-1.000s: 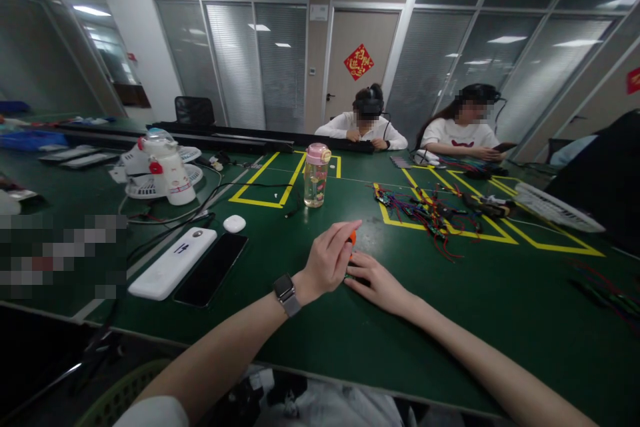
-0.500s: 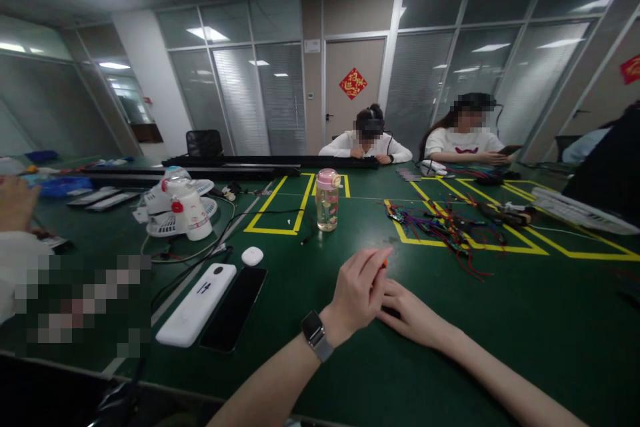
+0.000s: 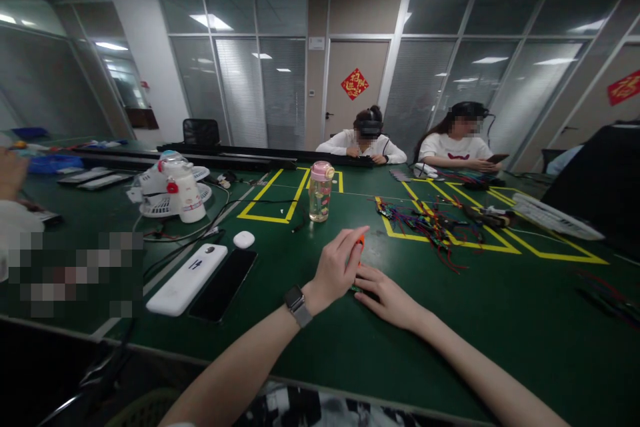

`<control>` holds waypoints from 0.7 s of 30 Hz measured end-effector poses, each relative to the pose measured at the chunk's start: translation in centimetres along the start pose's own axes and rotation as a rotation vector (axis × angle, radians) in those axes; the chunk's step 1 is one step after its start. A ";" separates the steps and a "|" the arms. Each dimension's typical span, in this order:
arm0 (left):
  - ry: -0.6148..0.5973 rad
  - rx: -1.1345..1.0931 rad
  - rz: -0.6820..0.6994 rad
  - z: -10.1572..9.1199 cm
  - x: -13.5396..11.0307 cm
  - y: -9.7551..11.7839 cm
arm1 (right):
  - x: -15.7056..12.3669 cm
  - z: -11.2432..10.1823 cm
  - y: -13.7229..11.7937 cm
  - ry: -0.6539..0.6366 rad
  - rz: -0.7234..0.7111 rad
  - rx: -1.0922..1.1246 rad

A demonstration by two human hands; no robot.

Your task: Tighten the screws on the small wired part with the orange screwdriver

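My left hand [image 3: 337, 267], a watch on its wrist, is closed around an upright orange-handled tool [image 3: 360, 240] standing on the green table [image 3: 450, 320]. My right hand [image 3: 385, 293] lies low on the table just right of it, fingers pressed down on a small dark part [image 3: 361, 291] that is mostly hidden. The tool's tip meets that part between the two hands.
A white power bank [image 3: 186, 279], a black phone [image 3: 223, 284] and a white earbud case [image 3: 243, 239] lie to the left. A pink-capped bottle [image 3: 320, 191] stands ahead. Coloured wires [image 3: 430, 223] fill a yellow-taped box. Two people sit across; another person's hand [image 3: 10, 173] is at far left.
The view has shifted slightly between frames as the head moved. Both hands stay together on the tool and the small part, with no clear change in grip.
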State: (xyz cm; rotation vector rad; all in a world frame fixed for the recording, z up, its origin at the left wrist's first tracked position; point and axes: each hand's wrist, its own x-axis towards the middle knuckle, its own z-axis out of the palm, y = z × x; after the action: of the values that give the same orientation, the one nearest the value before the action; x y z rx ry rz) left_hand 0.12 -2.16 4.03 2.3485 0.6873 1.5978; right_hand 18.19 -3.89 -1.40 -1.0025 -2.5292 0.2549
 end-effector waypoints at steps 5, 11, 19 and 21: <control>0.081 0.057 0.034 -0.1 0.1 -0.3 | 0.0 -0.3 0.1 0.018 -0.001 0.010; -0.010 0.031 0.107 0.1 0.0 0.1 | 0.3 -0.6 0.1 0.031 -0.028 0.042; 0.020 0.018 0.192 0.4 0.1 0.5 | 0.5 -0.7 0.2 0.029 -0.035 0.081; 0.041 0.019 0.183 0.3 0.3 0.6 | 0.6 -0.7 0.2 0.034 -0.030 0.090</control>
State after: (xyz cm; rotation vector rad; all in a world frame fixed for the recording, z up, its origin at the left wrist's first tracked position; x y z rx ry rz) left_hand 0.66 -2.48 4.36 2.4610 0.5098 1.7239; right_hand 18.21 -3.37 -0.68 -0.9265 -2.4765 0.3364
